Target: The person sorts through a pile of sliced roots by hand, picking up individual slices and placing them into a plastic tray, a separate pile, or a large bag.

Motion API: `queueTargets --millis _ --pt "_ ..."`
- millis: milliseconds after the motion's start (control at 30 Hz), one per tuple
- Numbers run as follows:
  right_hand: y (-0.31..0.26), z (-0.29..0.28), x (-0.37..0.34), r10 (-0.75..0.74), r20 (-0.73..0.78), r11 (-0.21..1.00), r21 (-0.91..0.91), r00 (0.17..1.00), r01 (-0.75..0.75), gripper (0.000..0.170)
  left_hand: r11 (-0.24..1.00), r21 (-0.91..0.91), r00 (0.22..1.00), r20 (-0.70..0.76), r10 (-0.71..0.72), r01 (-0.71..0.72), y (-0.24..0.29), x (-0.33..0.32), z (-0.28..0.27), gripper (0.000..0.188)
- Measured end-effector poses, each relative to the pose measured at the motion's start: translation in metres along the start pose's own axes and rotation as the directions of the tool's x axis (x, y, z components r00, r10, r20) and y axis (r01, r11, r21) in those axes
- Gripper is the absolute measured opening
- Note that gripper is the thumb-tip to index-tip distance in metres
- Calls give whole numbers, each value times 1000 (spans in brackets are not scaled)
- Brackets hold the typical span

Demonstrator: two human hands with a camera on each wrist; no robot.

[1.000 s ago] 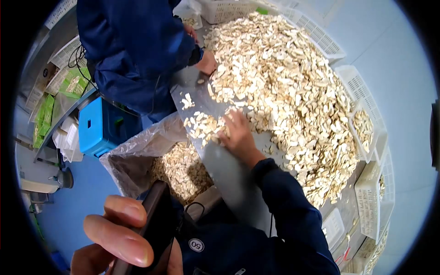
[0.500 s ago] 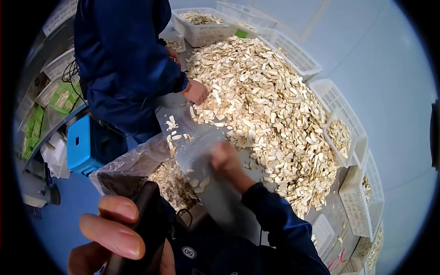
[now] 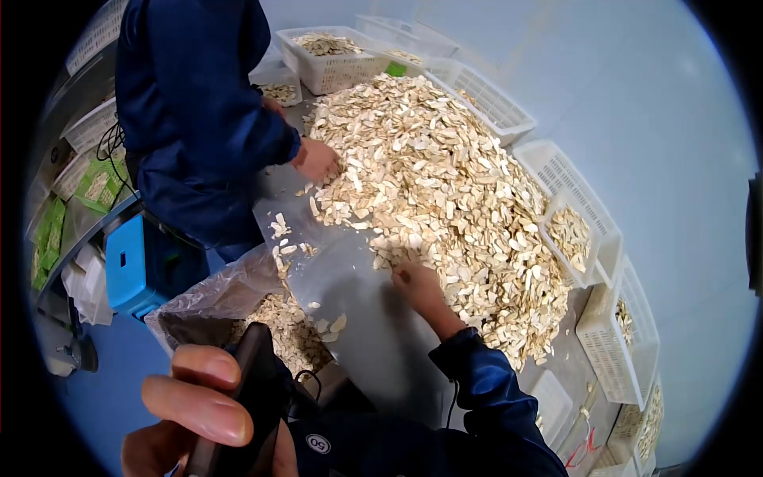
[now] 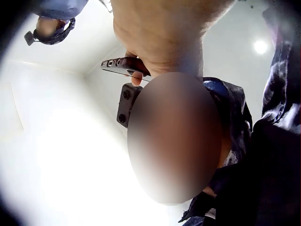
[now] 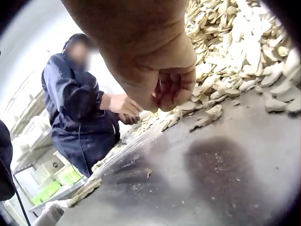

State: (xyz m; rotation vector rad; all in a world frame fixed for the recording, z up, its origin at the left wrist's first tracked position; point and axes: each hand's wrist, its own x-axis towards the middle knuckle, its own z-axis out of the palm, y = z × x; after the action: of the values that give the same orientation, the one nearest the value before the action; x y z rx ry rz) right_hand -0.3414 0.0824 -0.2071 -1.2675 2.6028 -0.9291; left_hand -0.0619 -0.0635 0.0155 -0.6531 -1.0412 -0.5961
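In the head view my left hand (image 3: 195, 405) grips a dark smartphone (image 3: 248, 374) at the lower left; the phone (image 4: 123, 64) also shows edge-on in the left wrist view. My right hand (image 3: 421, 288) is at the near edge of a big heap of pale dried slices (image 3: 453, 183) on the metal table (image 3: 342, 278). Its fingers are curled in the right wrist view, with no slice visible in them, close over the slices (image 5: 207, 117) at the heap's edge. Left of it, an open box lined with a clear plastic bag (image 3: 226, 292) contains more slices (image 3: 278, 314).
Another person (image 3: 191, 119) in dark blue stands at the far left, a hand (image 3: 318, 161) at the heap. White baskets (image 3: 616, 350) line the table's far and right sides. A blue stool (image 3: 127, 262) stands on the floor. A white tray (image 3: 551, 401) lies at the lower right.
My right hand swept slices over the table edge toward the lined box, then came back to the heap with fingers curled. The head view has shifted; the left hand keeps the phone.
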Motion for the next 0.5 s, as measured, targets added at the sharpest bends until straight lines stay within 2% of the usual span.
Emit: queueTargets --millis 100,133,200,233,267,333,400,467,500 --pt "-15 -35 -14 91 -61 971 225 994 -76 13 999 -40 999 30 -28 29 4 1 3 73" --pt "-17 -56 -15 84 -22 977 199 996 -78 13 999 -40 999 42 -20 22 3 0 3 73" --pt "7 -85 -14 82 -222 943 334 972 -3 12 999 -53 998 57 0 3 -2 -4 3 72" --pt "4 -116 -12 167 -321 953 295 932 -68 12 999 -25 997 66 -29 31 0 -7 3 71" --pt "0 -149 -10 244 -416 954 267 876 -139 12 998 4 995 78 -61 61 5 -10 3 71" --pt "29 -203 -7 222 -672 960 278 707 -38 15 995 34 991 90 -96 93 10 -11 6 71" --pt "38 -220 -2 254 -827 898 394 501 195 31 995 26 990 98 -101 99 13 -10 11 71" --pt "52 -222 -19 311 -766 916 399 563 35 40 993 18 985 128 -118 117 17 -9 12 71" --pt "57 -215 -27 284 -737 941 336 614 -31 37 992 14 983 131 -125 125 19 -10 13 71"
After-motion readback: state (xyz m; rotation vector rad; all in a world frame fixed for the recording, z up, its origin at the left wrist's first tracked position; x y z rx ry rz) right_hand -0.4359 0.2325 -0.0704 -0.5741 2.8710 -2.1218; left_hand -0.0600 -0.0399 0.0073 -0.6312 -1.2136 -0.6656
